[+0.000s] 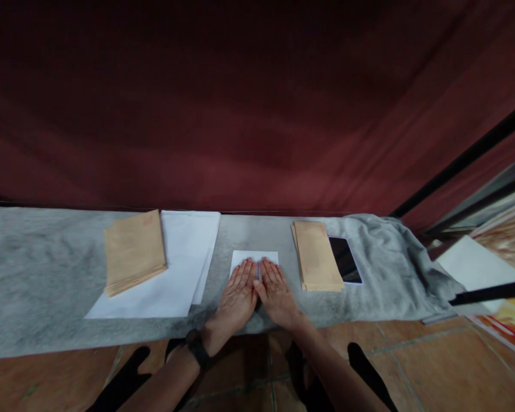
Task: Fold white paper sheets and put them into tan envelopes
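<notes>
Left hand: palm down on the paper (239, 289), fingers straight and together, clasping nothing
Right hand: likewise flat (277, 292), fingers extended, its thumb reaching across to the left hand; no grasp here either
White paper: a small piece (253, 254) beneath both hands, between the two envelope stacks; only its far strip and upper corners show, so its near edge and any fold are hidden
Gap between the hands: a thin purplish line, too small to identify
Black wristband: round the left wrist (197, 348); whether it carries a dial cannot be made out
Left-hand brown envelopes: a fanned stack (134, 250) lying partly on larger white sheets (191, 252) and hiding some of them; faint reddish print in one corner, unreadable
Right-hand brown envelopes: a slightly splayed stack (318, 256), number unclear
Smartphone: dark screen up (347, 260), its left side overlapped by those envelopes
Grey cloth: spread under everything (38, 257), rumpled at the right, cut off at the left
Dark red backdrop: behind the cloth (240, 149), fading into shadow above
Right edge: black bars (467, 160) and blurred, cropped printed matter (512, 320)
</notes>
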Available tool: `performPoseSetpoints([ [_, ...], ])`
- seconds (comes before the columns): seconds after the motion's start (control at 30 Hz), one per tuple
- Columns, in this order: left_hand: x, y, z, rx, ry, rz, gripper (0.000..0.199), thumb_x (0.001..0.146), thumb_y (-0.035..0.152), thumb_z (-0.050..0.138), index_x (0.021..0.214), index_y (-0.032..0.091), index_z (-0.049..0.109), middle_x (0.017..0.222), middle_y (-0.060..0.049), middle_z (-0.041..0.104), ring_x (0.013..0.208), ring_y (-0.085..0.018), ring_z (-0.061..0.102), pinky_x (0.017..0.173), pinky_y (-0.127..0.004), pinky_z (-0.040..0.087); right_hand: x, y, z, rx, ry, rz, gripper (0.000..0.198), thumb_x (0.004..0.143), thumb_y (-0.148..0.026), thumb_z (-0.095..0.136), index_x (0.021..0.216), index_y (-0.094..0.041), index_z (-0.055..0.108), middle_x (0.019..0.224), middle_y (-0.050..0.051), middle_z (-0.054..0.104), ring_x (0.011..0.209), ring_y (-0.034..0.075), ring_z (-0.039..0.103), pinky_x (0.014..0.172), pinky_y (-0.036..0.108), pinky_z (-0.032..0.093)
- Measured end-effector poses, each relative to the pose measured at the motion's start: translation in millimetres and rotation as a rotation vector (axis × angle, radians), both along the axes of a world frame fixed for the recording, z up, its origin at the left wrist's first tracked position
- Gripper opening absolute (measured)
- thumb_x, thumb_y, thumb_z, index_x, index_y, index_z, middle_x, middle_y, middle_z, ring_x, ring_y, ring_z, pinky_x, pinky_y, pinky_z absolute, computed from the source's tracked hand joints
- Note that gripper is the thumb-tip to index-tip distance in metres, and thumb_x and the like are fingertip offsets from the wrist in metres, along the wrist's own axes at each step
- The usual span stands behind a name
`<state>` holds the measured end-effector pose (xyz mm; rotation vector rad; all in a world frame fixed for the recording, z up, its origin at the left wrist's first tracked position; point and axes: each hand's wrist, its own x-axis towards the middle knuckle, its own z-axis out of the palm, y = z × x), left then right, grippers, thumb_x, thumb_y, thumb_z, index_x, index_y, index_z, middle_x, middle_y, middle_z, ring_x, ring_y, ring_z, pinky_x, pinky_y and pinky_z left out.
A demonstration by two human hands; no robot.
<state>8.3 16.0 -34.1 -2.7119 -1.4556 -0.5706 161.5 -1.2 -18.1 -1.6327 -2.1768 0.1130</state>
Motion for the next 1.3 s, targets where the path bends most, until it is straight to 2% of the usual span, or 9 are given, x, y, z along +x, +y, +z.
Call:
performPoseSetpoints([
  [0.23,-11,4,3.8,0.017,0.037,0.124,0.06,0.098,0.033,0.034,0.15,0.003,0.035,0.156,-0.021,0.038,0.148,-0.028,0.029,0.119,-0.048,0.031,8,-3,-10,0.123,-0.095,-0.136,0.061,0.104,-0.043,0.034,0.154,-0.008,0.03,0.156,0.018,0.038,0.145,0.028,0.035,0.118,0.047,0.03],
  [0.47,-19,5,7.7,0.029,0.049,0.244,0.06,0.097,0.034,0.033,0.147,0.0,0.039,0.154,-0.022,0.038,0.147,-0.029,0.032,0.119,-0.047,0.031,15,-2,-9,0.155,-0.154,-0.205,0.062,0.104,-0.044,0.034,0.153,-0.006,0.032,0.154,0.02,0.04,0.143,0.03,0.038,0.116,0.048,0.03],
  [0.73,-28,6,8.7,0.073,0.007,0.325,0.062,0.097,0.037,0.034,0.146,-0.001,0.039,0.152,-0.026,0.041,0.145,-0.033,0.034,0.118,-0.053,0.03,23,-3,-9,0.149,-0.137,-0.228,0.061,0.105,-0.045,0.034,0.15,-0.005,0.038,0.153,0.02,0.042,0.142,0.03,0.039,0.115,0.048,0.034],
  [0.8,-26,3,12.9,0.075,-0.007,0.281,0.061,0.098,0.036,0.034,0.146,0.0,0.038,0.153,-0.025,0.04,0.146,-0.033,0.032,0.118,-0.053,0.031,25,0,-4,0.111,-0.111,-0.242,0.06,0.105,-0.045,0.033,0.149,-0.004,0.039,0.153,0.021,0.042,0.143,0.031,0.039,0.116,0.049,0.033],
  [0.87,-22,-3,17.9,0.057,-0.004,0.155,0.058,0.098,0.033,0.035,0.148,0.003,0.038,0.155,-0.022,0.039,0.147,-0.03,0.031,0.118,-0.051,0.032,25,2,5,0.06,-0.069,-0.186,0.058,0.105,-0.043,0.031,0.15,-0.007,0.038,0.154,0.018,0.041,0.144,0.028,0.037,0.117,0.048,0.032],
  [0.97,-14,-17,20.9,0.013,0.015,-0.073,0.054,0.098,0.03,0.039,0.147,0.007,0.039,0.155,-0.018,0.041,0.147,-0.025,0.033,0.119,-0.046,0.034,18,5,16,-0.024,0.005,0.042,0.054,0.106,-0.039,0.028,0.153,-0.014,0.034,0.157,0.011,0.038,0.147,0.021,0.032,0.119,0.044,0.033],
  [1.03,-10,-25,18.2,-0.001,0.025,-0.148,0.051,0.098,0.028,0.041,0.144,0.006,0.044,0.15,-0.02,0.047,0.145,-0.025,0.037,0.118,-0.046,0.035,10,6,19,-0.062,0.039,0.185,0.052,0.106,-0.036,0.029,0.154,-0.017,0.033,0.157,0.009,0.038,0.147,0.019,0.031,0.12,0.044,0.033],
  [1.13,-8,-30,10.9,0.0,0.02,-0.175,0.047,0.097,0.026,0.043,0.14,0.005,0.048,0.144,-0.022,0.054,0.142,-0.027,0.041,0.117,-0.047,0.035,-3,9,18,-0.083,0.051,0.256,0.05,0.105,-0.032,0.033,0.153,-0.017,0.033,0.157,0.011,0.038,0.147,0.02,0.032,0.119,0.047,0.034],
  [1.3,-6,-30,10.4,-0.007,0.01,-0.154,0.05,0.098,0.03,0.044,0.142,0.006,0.047,0.146,-0.021,0.051,0.141,-0.029,0.042,0.116,-0.049,0.036,-9,24,15,-0.106,0.024,0.233,0.048,0.106,-0.032,0.031,0.149,-0.016,0.042,0.156,0.01,0.039,0.146,0.02,0.033,0.121,0.046,0.03],
])
